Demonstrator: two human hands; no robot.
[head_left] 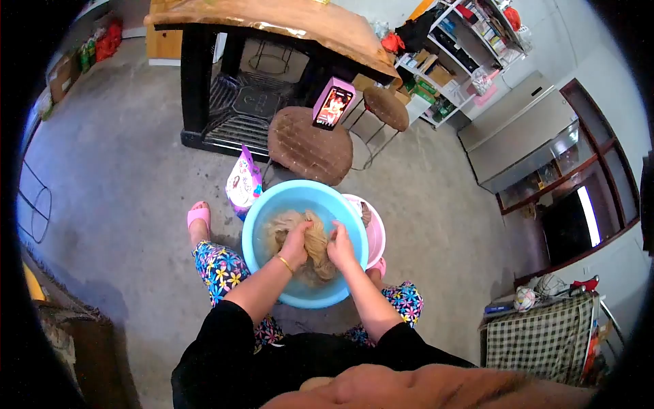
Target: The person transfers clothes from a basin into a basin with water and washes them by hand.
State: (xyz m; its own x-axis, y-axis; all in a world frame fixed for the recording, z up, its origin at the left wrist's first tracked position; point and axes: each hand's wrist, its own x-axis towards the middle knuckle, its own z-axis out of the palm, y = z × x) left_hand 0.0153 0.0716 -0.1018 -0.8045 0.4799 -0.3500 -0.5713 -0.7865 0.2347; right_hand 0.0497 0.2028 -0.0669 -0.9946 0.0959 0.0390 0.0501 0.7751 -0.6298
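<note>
A light blue basin (306, 297) of cloudy water stands between my knees. In it lies a wet, bunched beige cloth (316, 240); I cannot tell what garment it is. My left hand (293, 247), with a yellow bracelet at the wrist, is closed on the cloth's left part. On the cloth's right side, my right hand (340, 248) has its fingers curled against the fabric, gripping it. Behind the basin on the right, a pink tub (377, 232) holds more brownish cloth. A purple and white detergent bag (243, 183) stands at the basin's far left.
A brown padded stool (306, 146) bears a phone (334, 107) in a pink holder. Beyond it stands a wooden-topped table (272, 20) on a black base. A second stool (386, 108), shelves (446, 51) and a fridge (521, 129) are farther right. Pink slippers (198, 214) are on my feet.
</note>
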